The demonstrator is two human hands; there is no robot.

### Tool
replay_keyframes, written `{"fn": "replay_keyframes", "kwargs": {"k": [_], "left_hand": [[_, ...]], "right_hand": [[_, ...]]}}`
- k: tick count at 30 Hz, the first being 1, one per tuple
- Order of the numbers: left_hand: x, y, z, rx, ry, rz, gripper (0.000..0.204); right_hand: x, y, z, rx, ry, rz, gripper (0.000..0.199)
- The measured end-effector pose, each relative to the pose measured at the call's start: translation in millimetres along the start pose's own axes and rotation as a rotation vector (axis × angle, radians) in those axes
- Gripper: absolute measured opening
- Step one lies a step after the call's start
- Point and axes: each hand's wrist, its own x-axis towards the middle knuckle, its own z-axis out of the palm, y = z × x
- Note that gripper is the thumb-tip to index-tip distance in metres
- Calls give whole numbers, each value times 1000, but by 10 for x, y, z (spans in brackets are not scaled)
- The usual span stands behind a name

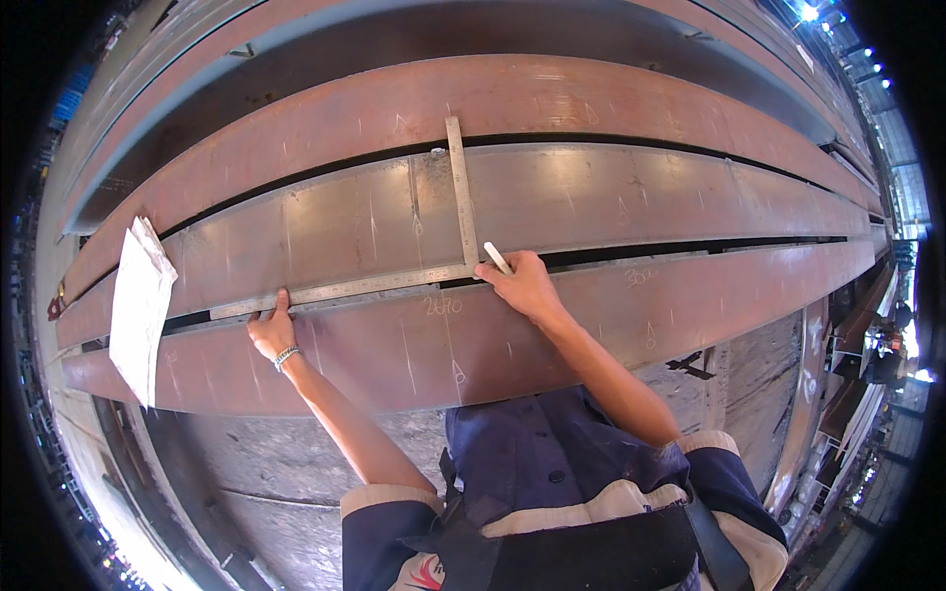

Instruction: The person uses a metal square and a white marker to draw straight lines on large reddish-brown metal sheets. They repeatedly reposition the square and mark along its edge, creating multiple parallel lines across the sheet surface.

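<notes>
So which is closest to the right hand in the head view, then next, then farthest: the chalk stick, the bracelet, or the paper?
1. Chalk stick: held in the right hand itself, poking out at the top.
2. Bracelet: on the left wrist, off to the left.
3. Paper: farthest, lying over the steel beams at the far left.

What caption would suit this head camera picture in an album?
Left hand steadies a steel framing square on long rusty steel plates; right hand holds white chalk.
</notes>
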Motion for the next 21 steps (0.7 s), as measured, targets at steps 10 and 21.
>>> {"fn": "replay_keyframes", "kwargs": {"k": [10, 21], "left_hand": [[126, -195, 110, 48, 23, 24, 94], [-66, 32, 28, 62, 36, -18, 91]], "right_hand": [[-26, -26, -42, 18, -22, 52, 42], [202, -339, -184, -189, 218, -306, 22]]}}
